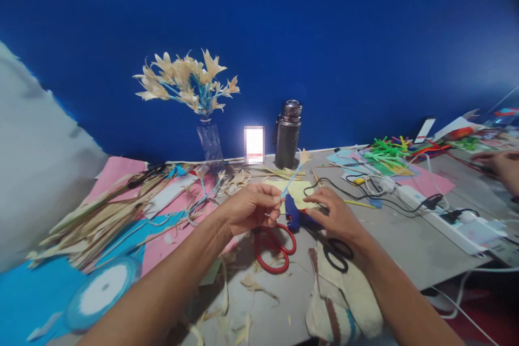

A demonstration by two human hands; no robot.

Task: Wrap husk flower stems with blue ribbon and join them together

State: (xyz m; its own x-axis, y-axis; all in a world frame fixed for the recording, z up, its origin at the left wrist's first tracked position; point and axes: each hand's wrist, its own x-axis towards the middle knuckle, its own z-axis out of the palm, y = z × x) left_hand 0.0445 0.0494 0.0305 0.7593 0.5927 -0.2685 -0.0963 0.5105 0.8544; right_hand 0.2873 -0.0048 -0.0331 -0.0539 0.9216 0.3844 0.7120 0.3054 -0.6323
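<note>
My left hand (259,206) pinches the thin pale-blue stem of an artificial flower (304,157), whose cream petals point up and to the right. My right hand (334,211) is beside a blue glue gun (292,213); its fingers are apart, bent over the gun's rear part, which they partly hide. I cannot tell whether they touch it. Red-handled scissors (276,267) lie just below my left hand. Black-handled scissors (339,254) rest on a cream cloth (344,294) under my right wrist. Behind the hands is a yellow paper (298,192).
Similar flowers (190,78) stand in a clear bottle (210,143), left of a dark flask (287,135). Dried husks (93,219) and a ribbon roll (105,286) lie left. Rightward are a power strip (441,221), cables and another person's hand (500,167).
</note>
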